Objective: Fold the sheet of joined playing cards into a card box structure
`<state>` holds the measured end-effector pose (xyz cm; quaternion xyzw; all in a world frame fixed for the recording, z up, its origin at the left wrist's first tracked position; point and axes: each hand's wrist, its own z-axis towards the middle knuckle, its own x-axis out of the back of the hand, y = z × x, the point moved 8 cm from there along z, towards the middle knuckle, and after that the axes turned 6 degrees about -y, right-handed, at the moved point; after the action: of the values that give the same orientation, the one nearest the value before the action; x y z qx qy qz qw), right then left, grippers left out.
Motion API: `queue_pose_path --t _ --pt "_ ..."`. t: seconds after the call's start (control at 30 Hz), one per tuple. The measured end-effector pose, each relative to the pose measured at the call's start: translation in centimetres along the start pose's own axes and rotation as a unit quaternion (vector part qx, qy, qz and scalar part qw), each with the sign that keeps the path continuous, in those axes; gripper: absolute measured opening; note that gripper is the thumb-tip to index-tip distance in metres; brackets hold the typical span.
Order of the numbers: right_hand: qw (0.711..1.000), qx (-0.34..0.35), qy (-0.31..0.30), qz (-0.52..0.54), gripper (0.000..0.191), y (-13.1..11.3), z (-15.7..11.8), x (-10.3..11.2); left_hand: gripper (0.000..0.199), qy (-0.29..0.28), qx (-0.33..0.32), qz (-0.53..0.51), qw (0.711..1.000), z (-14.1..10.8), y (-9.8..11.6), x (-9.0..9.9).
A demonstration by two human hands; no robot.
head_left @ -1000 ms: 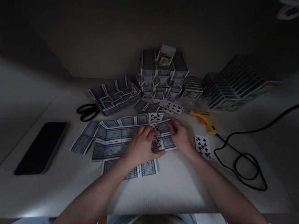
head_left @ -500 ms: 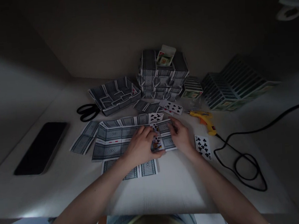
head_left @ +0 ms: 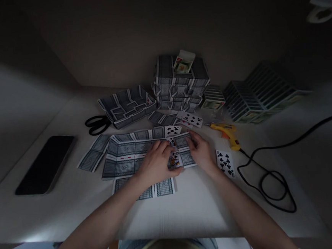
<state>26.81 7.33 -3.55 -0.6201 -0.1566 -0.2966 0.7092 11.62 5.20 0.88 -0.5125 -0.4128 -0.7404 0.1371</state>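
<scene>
A long panel of joined playing cards [head_left: 126, 166], mostly backs up, lies in front of me with its left end folded upward. My left hand [head_left: 157, 159] spans the right part of the panel, fingers curled on its top and thumb at the near edge. Between my hands, face cards [head_left: 175, 159] show face up. My right hand [head_left: 200, 149] grips the panel's right end [head_left: 187, 158], thumb on top and fingers at the outer edge. Under the near edge lie more joined cards [head_left: 164, 186], partly covered by my left arm.
A yellow glue gun [head_left: 225, 131] with a black cord and a nine of clubs [head_left: 225, 163] lie right. Black scissors [head_left: 97, 125], a phone [head_left: 45, 164] and a card tray [head_left: 128, 104] are left. Behind stand a card box structure [head_left: 180, 85] and stacked card boxes [head_left: 261, 94].
</scene>
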Motion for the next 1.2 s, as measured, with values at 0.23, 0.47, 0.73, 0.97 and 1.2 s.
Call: queue_pose_path --t 0.23,0.47,0.73,0.97,1.2 --pt "1.000 -0.004 -0.009 -0.012 0.037 -0.7 -0.1 0.3 0.044 -0.007 0.003 0.013 1.000 0.0 0.0 -0.2" --pt "0.996 -0.042 -0.032 0.078 0.044 -0.6 -0.3 -0.2 0.043 0.003 0.006 0.009 1.000 -0.1 0.1 0.0" --pt "0.986 -0.058 -0.062 0.142 0.049 -0.4 -0.5 -0.8 0.045 -0.006 0.005 0.016 1.000 -0.1 0.0 -0.3" --pt "0.985 -0.064 -0.063 0.149 0.049 -0.6 -0.5 -0.8 0.045 -0.005 0.002 0.018 1.000 -0.2 0.0 -0.3" --pt "0.981 -0.067 -0.076 0.167 0.055 -0.9 -0.6 -0.9 0.044 -0.008 0.000 0.015 1.000 -0.2 0.0 -0.3"
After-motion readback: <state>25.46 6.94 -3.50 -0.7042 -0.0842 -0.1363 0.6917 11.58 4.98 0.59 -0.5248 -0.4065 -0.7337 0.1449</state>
